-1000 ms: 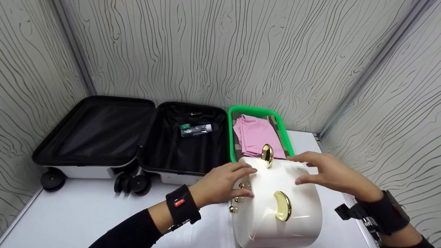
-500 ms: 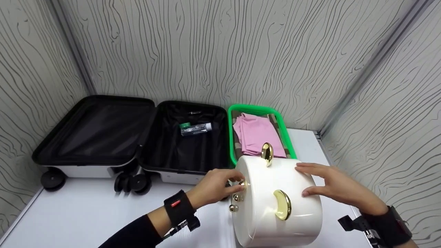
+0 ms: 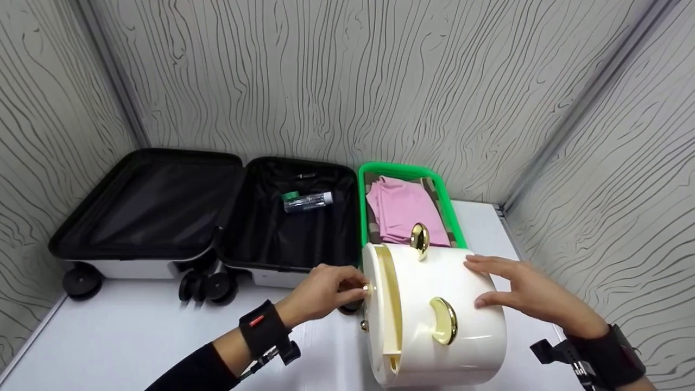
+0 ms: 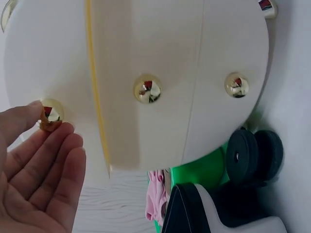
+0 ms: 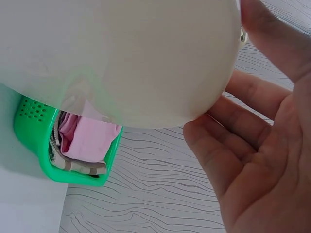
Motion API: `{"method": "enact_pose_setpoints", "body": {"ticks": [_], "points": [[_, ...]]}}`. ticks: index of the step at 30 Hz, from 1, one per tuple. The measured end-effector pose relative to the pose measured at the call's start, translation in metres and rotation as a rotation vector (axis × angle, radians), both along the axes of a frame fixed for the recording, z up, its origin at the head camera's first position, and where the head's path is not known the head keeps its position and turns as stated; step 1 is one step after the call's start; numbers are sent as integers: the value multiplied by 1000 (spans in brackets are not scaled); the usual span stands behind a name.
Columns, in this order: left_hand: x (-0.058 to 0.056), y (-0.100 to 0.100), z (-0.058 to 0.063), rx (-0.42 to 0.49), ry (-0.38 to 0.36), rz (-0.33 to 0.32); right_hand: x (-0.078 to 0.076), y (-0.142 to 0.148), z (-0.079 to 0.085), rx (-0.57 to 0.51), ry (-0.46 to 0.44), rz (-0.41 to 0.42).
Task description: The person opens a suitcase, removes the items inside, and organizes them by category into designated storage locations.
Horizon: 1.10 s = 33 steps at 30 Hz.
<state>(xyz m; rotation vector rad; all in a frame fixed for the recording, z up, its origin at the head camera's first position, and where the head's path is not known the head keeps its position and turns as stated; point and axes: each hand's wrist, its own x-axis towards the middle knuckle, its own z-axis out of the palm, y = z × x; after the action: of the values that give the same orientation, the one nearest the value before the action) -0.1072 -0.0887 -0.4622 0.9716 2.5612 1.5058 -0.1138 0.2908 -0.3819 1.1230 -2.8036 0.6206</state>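
A white rounded drawer box (image 3: 467, 331) with gold crescent-shaped trims (image 3: 445, 321) stands on the table. Its top drawer (image 3: 376, 331) is pulled partly out to the left, baring a gold-toned inner edge. My left hand (image 3: 326, 292) pinches that drawer's round gold knob (image 4: 54, 110) between thumb and fingers. In the left wrist view, a middle knob (image 4: 147, 89) and a lower knob (image 4: 236, 85) sit on the drawers below. My right hand (image 3: 529, 290) rests its fairly straight fingers and thumb against the box's right side and edge. The drawer's contents are hidden.
Behind the box, a green basket (image 3: 454, 217) holds folded pink cloth (image 3: 407, 209) over brown checked cloth. An open black-lined suitcase (image 3: 152, 206) lies to the left, with a clear bottle (image 3: 308, 202) and a small green-topped item inside. Patterned walls enclose the table (image 3: 163, 336).
My left hand moved from the box's top edge down to the upper knob, gripped it and drew the top drawer out leftward. My right hand shifted slightly to the box's right edge.
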Motion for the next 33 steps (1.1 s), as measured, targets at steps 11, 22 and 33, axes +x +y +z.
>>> {"method": "enact_pose_setpoints", "body": {"ticks": [11,22,33], "points": [[-2,-30,-6,8,-46,-2,0,-2,3,5,-34,-17],[-27,-57,2,-139,47,72,-4,-4,-1,-21,-32,13],[-101,-85,26,-442,138,216,-2,-3,-1,-45,-25,0]]}}
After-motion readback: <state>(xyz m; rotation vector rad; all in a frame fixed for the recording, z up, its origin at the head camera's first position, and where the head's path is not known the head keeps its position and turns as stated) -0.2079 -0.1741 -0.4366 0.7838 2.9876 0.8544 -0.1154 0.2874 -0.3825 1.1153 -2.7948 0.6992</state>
